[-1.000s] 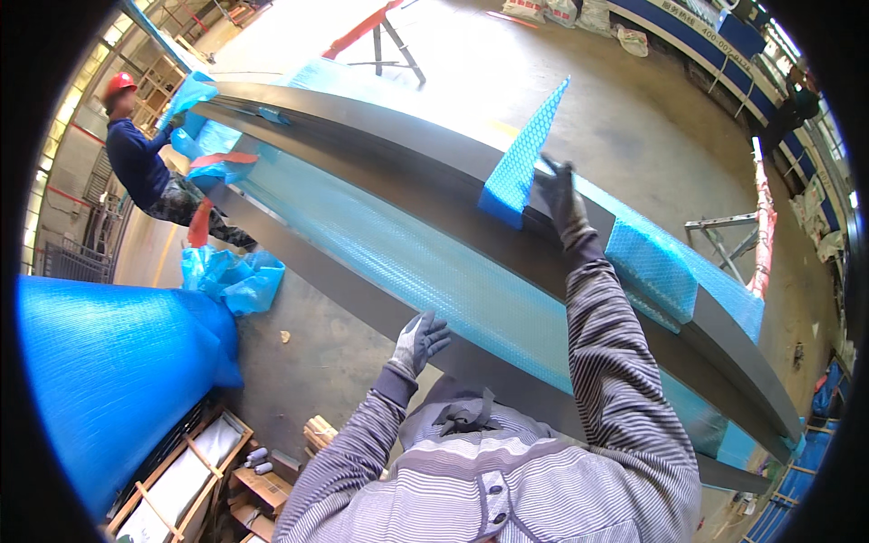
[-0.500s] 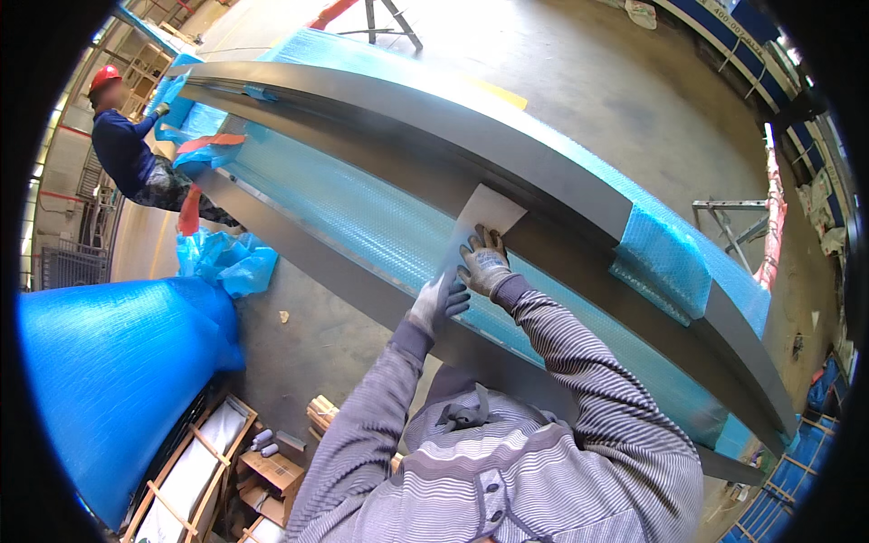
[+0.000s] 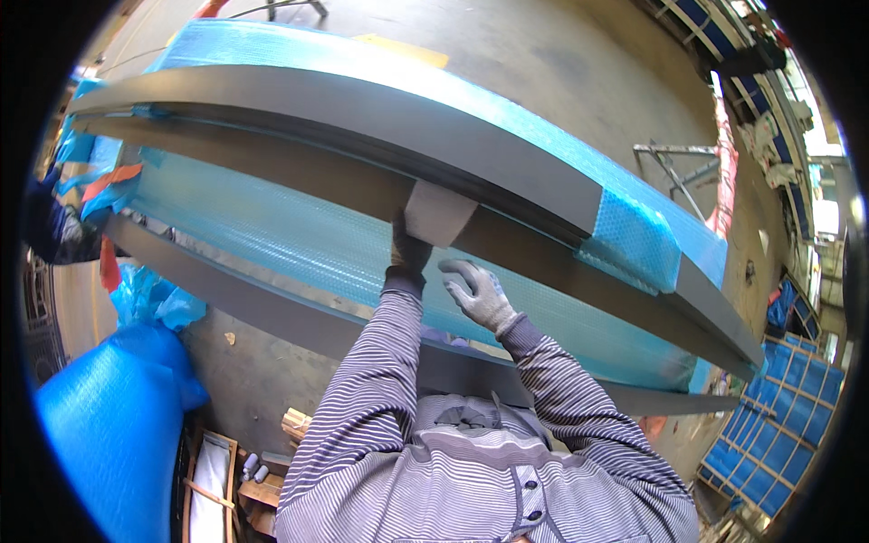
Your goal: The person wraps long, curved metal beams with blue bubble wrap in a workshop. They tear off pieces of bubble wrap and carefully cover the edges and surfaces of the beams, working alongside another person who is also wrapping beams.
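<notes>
A pale white sheet (image 3: pixel 439 214) lies against the brown inner side of a long dark metal beam (image 3: pixel 362 101). My left hand (image 3: pixel 410 248), in a grey work glove, reaches in at the sheet's left edge. Its fingers are hidden by the sheet and the shadow there, so I cannot see what they grip. Just below and to the right of the sheet, my right hand (image 3: pixel 483 299) hovers over the bubble wrap (image 3: pixel 299 240). Its gloved fingers are curved, the thumb stands apart, and nothing is in them.
A nearer dark beam (image 3: pixel 244 285) crosses before my body. Blue bubble wrap (image 3: pixel 638 240) covers part of the far beam. At left are a large blue wrapped bundle (image 3: pixel 113 398) and a co-worker's dark sleeve (image 3: pixel 43 213). A metal stand (image 3: pixel 674 156) stands beyond; a slatted blue crate (image 3: pixel 778 398) sits right.
My right hand has come off the sheet and drawn back. My left hand has moved up to the sheet's left edge. The sheet's lower part no longer hangs down. My view has shifted.
</notes>
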### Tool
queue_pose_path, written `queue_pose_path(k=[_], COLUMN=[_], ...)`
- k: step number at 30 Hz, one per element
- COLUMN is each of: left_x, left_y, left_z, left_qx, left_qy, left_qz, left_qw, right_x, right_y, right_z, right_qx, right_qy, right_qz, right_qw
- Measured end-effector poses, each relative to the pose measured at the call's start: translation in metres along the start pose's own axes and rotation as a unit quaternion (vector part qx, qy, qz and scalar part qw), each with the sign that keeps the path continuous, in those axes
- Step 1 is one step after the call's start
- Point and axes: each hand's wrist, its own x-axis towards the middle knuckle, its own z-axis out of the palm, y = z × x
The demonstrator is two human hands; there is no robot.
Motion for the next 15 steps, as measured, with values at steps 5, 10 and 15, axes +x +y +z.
queue_pose_path(k=[5, 10, 15], left_x=[0.001, -0.015, -0.048], left_y=[0.011, 0.018, 0.028], left_z=[-0.01, -0.014, -0.032], left_qx=[-0.021, -0.045, 0.087], left_qy=[-0.047, 0.101, 0.231], left_qz=[-0.008, -0.001, 0.005], left_qw=[0.999, 0.994, 0.969], right_x=[-0.079, -0.145, -0.176], right_y=[0.052, 0.092, 0.105], right_z=[-0.012, -0.027, -0.033], right_qx=[0.038, -0.008, -0.001], right_qy=[0.004, 0.013, 0.015], right_qz=[0.255, 0.267, 0.25], right_qw=[0.966, 0.964, 0.968])
